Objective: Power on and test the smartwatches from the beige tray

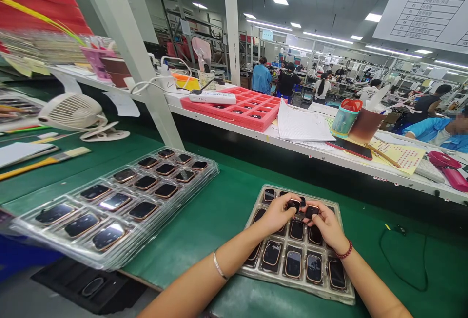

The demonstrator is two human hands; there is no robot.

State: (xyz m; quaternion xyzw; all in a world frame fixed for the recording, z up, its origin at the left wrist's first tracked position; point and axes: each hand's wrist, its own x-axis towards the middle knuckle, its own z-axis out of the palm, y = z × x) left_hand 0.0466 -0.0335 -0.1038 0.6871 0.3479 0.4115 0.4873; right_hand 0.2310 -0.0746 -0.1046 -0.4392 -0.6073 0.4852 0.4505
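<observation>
The person's left hand (281,215) was closed on a small dark watch (293,204), thumb and fingers gripping its copper-coloured edge. The right hand (326,224) was clamped on another watch (312,211), fingers behind it and thumb along its lower side. The two watches were close beside each other, above the far half of a clear plastic tray (292,285) on the green desk (204,220). A dark bit showed between them, but I couldn't tell whether it was held or sat in the tray. More watches lay face up in the tray's pockets, several partly covered by the hands. A silver bangle (219,265) circled the left forearm, and a string of dark red beads (344,251) the right wrist.

To the left, well apart from the hands, stood a stack of trays (146,236), its top layer filled with dark-faced watches. Beyond that were a white clip fan (75,108) and a yellow-handled brush (47,163). A black cable (425,262) curved over the desk at the right.

On the white shelf (256,137) behind, a white box-shaped gadget (212,97) rested on a red foam tray (252,123), near some papers (303,122) and a green cup (343,121). At the far right sat a person in blue (431,130).
</observation>
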